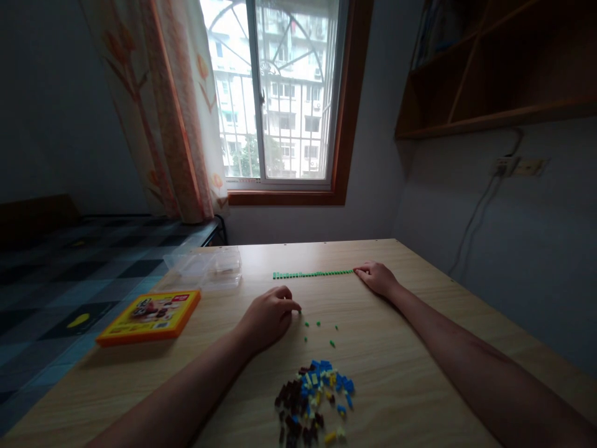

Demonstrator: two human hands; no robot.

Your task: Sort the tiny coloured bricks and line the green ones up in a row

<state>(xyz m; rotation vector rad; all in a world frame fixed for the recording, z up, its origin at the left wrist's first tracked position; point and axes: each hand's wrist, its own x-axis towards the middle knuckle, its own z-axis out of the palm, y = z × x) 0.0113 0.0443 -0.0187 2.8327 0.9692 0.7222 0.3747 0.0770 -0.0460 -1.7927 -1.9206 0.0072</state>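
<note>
A long row of small green bricks (310, 274) runs across the far half of the table. At its right end, my right hand (377, 277) has its fingertips closed at the last brick; whether it grips that brick or only touches it is too small to see. Nearer to me, my left hand (273, 311) pinches a small green brick (300, 311) between thumb and finger. Several loose green bricks (318, 323) lie just right of and below that hand. A mixed pile of brown, blue, yellow and cream bricks (312, 392) spreads over the table between my forearms.
To the left, an orange and yellow box (152, 316) lies flat near the table's edge. Behind it sit clear plastic trays (205, 267). The wooden table (420, 386) borders a bed with a checked cover (41, 280). Beyond are a window and a curtain (177, 112).
</note>
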